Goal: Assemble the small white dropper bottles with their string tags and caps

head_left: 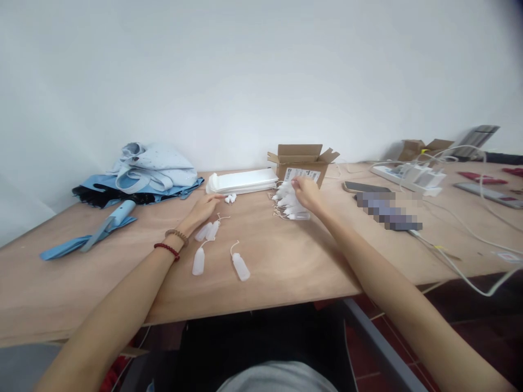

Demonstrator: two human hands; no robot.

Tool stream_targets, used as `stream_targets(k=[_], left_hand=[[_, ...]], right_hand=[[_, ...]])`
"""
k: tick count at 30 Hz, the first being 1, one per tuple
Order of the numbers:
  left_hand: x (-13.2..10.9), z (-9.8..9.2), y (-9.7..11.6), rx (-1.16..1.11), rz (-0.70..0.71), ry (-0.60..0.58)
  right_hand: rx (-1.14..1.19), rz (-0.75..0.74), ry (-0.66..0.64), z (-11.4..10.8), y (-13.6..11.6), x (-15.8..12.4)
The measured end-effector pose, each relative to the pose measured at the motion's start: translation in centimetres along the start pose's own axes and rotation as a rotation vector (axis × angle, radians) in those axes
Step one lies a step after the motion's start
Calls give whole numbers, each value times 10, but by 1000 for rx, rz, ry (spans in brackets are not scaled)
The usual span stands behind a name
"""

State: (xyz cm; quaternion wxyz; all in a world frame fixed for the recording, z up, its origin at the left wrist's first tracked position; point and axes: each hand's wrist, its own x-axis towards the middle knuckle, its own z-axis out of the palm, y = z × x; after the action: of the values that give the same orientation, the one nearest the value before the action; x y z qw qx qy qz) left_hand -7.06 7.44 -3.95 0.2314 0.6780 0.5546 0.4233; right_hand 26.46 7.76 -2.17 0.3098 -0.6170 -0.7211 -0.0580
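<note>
My left hand [207, 207] rests low over the table with its fingers stretched toward a few small white caps [230, 199]; no object shows in it. Between that hand and the table's front edge lie several small translucent plastic bottles with thin cords, including one bottle [198, 262] and another [241, 267]. My right hand [306, 193] is closed at the top of a pile of white-tipped small bottles [289, 202]. Whatever its fingers pinch is hidden.
Behind the bottles stand a stack of white flat packs [245, 181] and an open cardboard box [303, 163]. Blue folded umbrella [98, 228] and cloth bag [157, 166] lie left. To the right are a phone [368, 188], a power strip [408, 178] and loose white cables.
</note>
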Motion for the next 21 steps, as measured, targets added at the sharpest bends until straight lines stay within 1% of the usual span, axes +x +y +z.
stream_targets(k=[3,5,8,11,14,16,17,18,19,21], left_hand=[[4,5,3,-22,90,-135],[6,7,4,-22,82,-173],[6,9,3,-3,41,-148],[6,10,0,6,26,-135],[5,10,-3,8,38,-147],[5,9,-3,7,29,-142],[4,8,-3,9,19,-127],[3,8,-3,17,13,-107],[3,7,-3,31,12,-88],[1,5,-3,71,20,-60]], right_hand=[[3,0,-34,2,2,1],[5,11,-33,3,3,0],[12,24,-15,2,1,-2],[7,20,58,0,-4,-4],[19,-52,157,-5,-16,-7],[75,-134,176,-10,-31,-13],[120,-181,147,-12,-41,-18],[182,-218,91,-14,-51,-24],[265,-256,-7,-15,-63,-31],[441,-381,-274,-17,-87,-49]])
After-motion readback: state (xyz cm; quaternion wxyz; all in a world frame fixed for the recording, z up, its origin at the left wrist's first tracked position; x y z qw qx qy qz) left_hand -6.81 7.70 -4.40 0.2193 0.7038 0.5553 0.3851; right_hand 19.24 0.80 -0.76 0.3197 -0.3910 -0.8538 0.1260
